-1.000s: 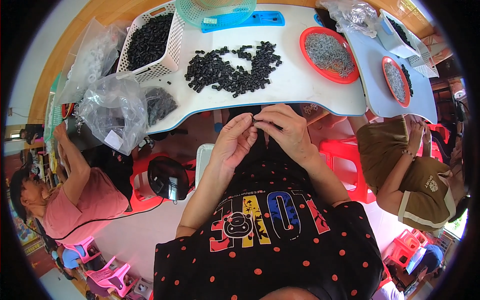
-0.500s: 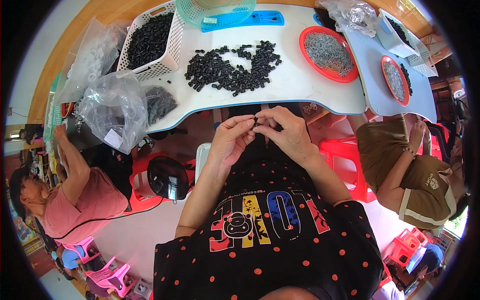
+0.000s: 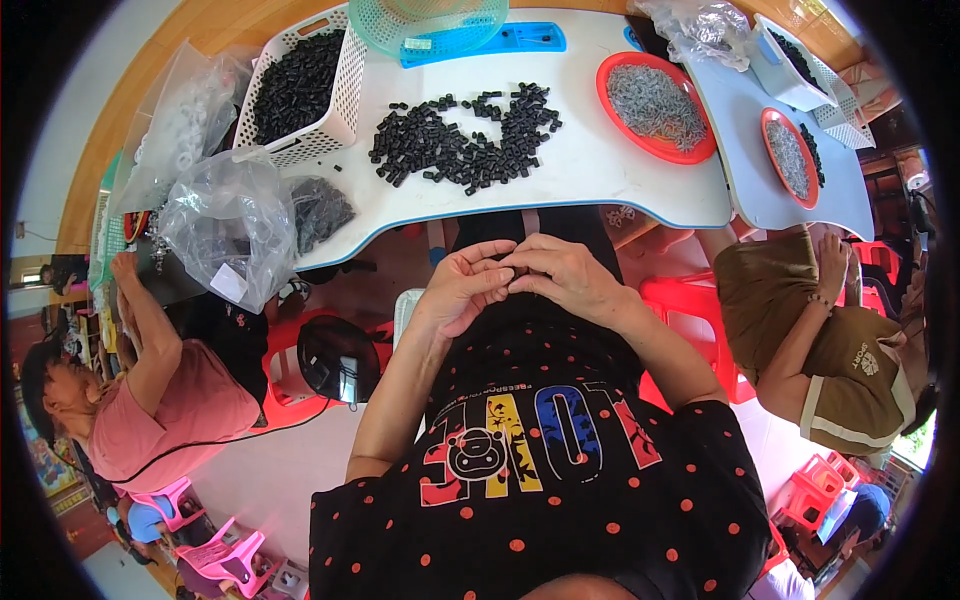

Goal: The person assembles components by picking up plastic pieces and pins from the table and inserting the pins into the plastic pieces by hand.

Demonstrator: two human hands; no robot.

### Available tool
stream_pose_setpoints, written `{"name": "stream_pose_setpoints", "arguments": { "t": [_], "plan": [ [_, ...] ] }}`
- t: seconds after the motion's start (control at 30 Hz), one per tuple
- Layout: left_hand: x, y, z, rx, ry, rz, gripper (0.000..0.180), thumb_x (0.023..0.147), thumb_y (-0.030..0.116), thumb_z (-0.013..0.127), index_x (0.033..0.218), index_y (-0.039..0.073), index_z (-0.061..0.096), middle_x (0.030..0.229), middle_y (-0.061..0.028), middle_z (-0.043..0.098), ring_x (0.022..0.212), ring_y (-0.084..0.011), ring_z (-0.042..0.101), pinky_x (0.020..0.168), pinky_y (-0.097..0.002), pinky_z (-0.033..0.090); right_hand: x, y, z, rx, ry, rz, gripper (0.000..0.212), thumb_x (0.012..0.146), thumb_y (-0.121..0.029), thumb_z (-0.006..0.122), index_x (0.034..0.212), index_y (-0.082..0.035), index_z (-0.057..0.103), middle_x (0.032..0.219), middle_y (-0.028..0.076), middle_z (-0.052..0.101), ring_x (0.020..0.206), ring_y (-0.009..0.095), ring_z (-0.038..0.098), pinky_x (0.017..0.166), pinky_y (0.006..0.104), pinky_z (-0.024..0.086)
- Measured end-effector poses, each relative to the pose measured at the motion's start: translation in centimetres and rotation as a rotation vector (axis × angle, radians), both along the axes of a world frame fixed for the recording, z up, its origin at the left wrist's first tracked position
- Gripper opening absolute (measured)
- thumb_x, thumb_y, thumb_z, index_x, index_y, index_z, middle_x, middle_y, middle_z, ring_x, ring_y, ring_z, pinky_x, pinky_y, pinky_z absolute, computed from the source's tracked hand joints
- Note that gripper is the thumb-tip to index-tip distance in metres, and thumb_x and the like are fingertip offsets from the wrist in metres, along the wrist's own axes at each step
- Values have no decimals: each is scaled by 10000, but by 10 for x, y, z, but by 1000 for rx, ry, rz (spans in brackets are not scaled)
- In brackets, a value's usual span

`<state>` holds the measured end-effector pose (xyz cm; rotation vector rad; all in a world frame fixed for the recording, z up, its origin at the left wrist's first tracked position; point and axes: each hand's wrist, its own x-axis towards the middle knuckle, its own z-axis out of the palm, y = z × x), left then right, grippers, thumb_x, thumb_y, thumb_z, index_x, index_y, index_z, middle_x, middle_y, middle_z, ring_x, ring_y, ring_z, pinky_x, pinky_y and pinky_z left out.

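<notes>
Over my lap, just off the table's near edge, my left hand point(image 3: 462, 288) and my right hand point(image 3: 570, 278) meet with fingertips pressed together. Both are closed in a pinch, and the fingers hide whatever lies between them. Beyond them on the white table point(image 3: 420, 205), small black cylindrical pieces point(image 3: 470, 160) lie spread in a loose heap. To the right of the heap, a red round tray point(image 3: 612, 115) holds many small grey translucent parts point(image 3: 655, 103).
At the left stand a white perforated basket point(image 3: 340, 115) of black pieces and clear plastic bags point(image 3: 235, 215). A green colander point(image 3: 430, 25) overlaps a blue tray point(image 3: 545, 37) at the back. Co-workers sit on either side, one in pink point(image 3: 185, 405), one in brown point(image 3: 850, 350).
My hands have come closer together and dipped slightly toward me. A small dark piece showed between the fingertips earlier; the fingers now cover that spot.
</notes>
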<state>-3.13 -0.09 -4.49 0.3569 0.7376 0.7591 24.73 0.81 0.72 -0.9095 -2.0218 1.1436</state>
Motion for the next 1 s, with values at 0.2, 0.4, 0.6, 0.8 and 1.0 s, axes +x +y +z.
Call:
{"name": "stream_pose_setpoints", "arguments": {
  "t": [0.2,0.4,0.6,0.8,1.0],
  "plan": [
    [-7,-4,-18,-25,43,-76,561,1099,-21,961,1626,-56,771,1222,-142,937,942,-185,899,878,-301,755,-1,-8,-22,-96,7,11,345,1117,-149,938,1431,-18,877,1221,140,814,1119,361,848,988,466,690],
    [-11,-5,-12,33,133,-134,632,1106,-30,957,1690,-52,716,1256,-143,931,955,-172,892,874,-300,748,-1,-14,-19,-200,-11,55,372,1156,-188,914,1486,-24,866,1290,144,775,1198,362,821,1051,463,681],
    [-11,-5,-14,105,141,-186,672,1130,-13,932,1746,-35,667,1235,-107,922,981,-163,882,888,-298,740,1,-19,-28,-83,-7,59,413,1147,-152,942,1528,-13,863,1339,138,796,1167,303,847,1018,420,707],
    [-11,-2,-16,21,70,-182,635,1135,3,944,1715,-53,690,1230,-131,925,943,-170,884,858,-297,740,-5,-23,-28,-55,-5,25,258,1164,-191,899,1375,-44,887,1284,149,796,1218,375,823,1076,484,688],
    [-14,4,-18,-25,78,-101,556,1135,6,944,1650,-39,740,1222,-122,927,941,-175,885,860,-304,745,-9,-8,-44,-70,-10,47,236,1174,-182,892,1368,-49,886,1278,148,785,1196,365,811,1060,473,679]
  ]
}}
